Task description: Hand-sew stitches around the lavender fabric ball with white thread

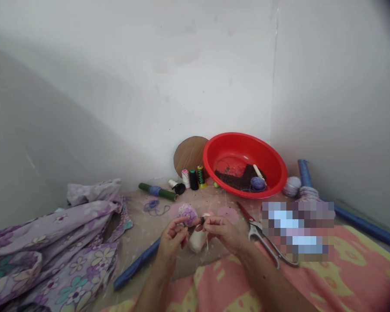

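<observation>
A pale purple yarn ball (187, 214) sits right by the fingertips of the left hand (172, 242). Those fingers are bent, but I can't tell if they hold it. The right hand (222, 232) pinches a small dark bit (202, 220) close to the ball. A white yarn ball (196, 239) lies just below, between the hands. Metal scissors (259, 232) lie near the right hand. There is open room ahead, up to a red plastic basin (243, 143) by the white wall (182, 86).
</observation>
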Tool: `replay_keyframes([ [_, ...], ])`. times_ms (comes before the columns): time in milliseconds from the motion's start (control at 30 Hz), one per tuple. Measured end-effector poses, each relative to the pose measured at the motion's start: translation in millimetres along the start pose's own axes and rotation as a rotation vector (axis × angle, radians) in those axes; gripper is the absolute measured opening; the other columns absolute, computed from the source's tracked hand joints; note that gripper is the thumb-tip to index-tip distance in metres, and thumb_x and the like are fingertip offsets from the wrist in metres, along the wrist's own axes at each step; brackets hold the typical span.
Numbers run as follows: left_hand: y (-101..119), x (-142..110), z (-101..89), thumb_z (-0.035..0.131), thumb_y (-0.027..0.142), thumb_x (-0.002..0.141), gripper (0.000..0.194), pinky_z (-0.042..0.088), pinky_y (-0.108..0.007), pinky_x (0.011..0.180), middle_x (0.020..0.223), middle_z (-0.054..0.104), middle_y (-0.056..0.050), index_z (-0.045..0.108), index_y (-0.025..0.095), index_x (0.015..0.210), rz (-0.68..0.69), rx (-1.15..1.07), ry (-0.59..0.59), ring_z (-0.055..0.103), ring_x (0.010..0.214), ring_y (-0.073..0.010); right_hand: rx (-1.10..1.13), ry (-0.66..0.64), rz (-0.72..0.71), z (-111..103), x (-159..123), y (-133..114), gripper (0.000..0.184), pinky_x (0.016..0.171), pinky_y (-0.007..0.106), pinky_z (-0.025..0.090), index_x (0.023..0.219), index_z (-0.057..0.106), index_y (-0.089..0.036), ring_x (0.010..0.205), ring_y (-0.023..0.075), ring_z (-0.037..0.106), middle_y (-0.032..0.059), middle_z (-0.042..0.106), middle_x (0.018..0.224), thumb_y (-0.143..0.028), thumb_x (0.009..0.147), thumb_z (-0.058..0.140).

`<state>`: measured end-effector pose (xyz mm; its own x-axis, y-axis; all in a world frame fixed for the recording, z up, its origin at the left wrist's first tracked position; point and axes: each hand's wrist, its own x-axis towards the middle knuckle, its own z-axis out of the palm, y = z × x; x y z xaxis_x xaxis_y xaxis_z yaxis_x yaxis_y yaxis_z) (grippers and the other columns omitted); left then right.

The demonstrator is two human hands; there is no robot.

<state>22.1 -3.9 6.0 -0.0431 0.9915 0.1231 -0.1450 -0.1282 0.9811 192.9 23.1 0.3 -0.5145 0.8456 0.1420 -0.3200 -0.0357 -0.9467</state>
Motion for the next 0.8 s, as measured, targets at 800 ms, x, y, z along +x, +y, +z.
replay_keyframes([
  [800, -3, 2, -1.8, 0.061, 0.03, 0.061, 0.036, 0.03, -0.018, 0.042, 0.054, 0.056, 0.001, 0.06, 0.013, 0.093, 0.073, 0.205, 0.053, 0.04, 0.042, -0.0059, -0.211, 0.064, 0.051, -2, 3, 6, 0.015, 0.042, 0.019, 0.021, 0.059, 0.062, -0.014, 0.04, 0.0044, 0.029, -0.0051, 0.043, 0.042, -0.027, 0.064, 0.057],
])
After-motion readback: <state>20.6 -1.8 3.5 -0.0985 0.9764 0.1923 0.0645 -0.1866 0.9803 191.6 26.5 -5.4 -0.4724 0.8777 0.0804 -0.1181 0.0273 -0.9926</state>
